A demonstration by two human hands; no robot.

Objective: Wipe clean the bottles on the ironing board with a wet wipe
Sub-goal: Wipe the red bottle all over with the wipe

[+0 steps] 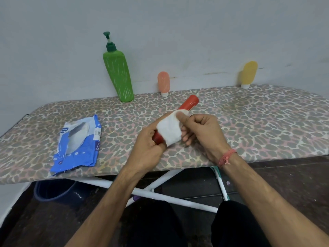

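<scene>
A red bottle (189,102) is held tilted above the ironing board (258,122), its far end pointing up and away. My left hand (147,148) grips its near end. My right hand (201,131) holds a white wet wipe (169,130) wrapped round the bottle's middle, thumb pressing on top. A tall green pump bottle (118,75) stands at the back left. A small pink bottle (163,83) and a small yellow bottle (249,73) stand cap-down against the wall.
An open blue wet-wipe pack (78,145) lies on the board's left part. The grey wall runs right behind the bottles. Under the board are its white legs (160,195), a dark bucket (55,191) and my knees.
</scene>
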